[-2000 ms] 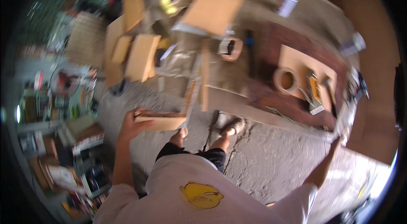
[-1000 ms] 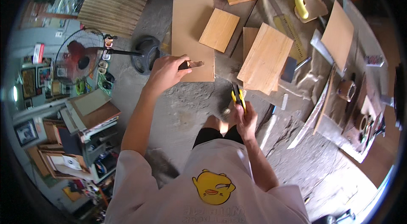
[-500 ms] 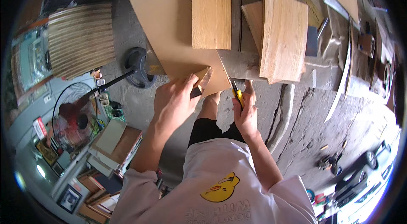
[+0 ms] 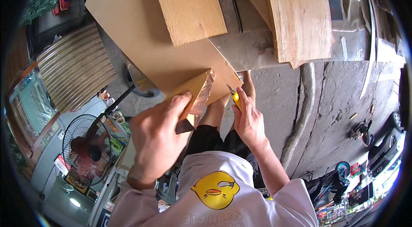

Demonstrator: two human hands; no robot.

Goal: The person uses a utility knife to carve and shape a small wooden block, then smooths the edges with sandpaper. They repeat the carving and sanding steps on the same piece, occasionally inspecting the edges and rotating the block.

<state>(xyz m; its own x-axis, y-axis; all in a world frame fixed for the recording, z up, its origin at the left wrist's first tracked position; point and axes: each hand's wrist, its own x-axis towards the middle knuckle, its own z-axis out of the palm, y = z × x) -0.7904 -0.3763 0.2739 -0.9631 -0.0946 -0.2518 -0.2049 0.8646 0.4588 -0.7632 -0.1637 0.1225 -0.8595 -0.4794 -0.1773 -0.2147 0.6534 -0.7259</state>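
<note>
Between thumb and fingers of our left hand (image 4: 158,131) we grasp a tan block (image 4: 197,83) with a brown side, above the near end of a large thin board (image 4: 124,21); our right hand (image 4: 249,124) is closed round a yellow knife (image 4: 235,97), its blade tip near the board's right edge, contact uncertain. For good control, we judge, we should steady the block and keep left fingers off the blade's line; beyond, a wooden panel (image 4: 191,8) overlies the board
</note>
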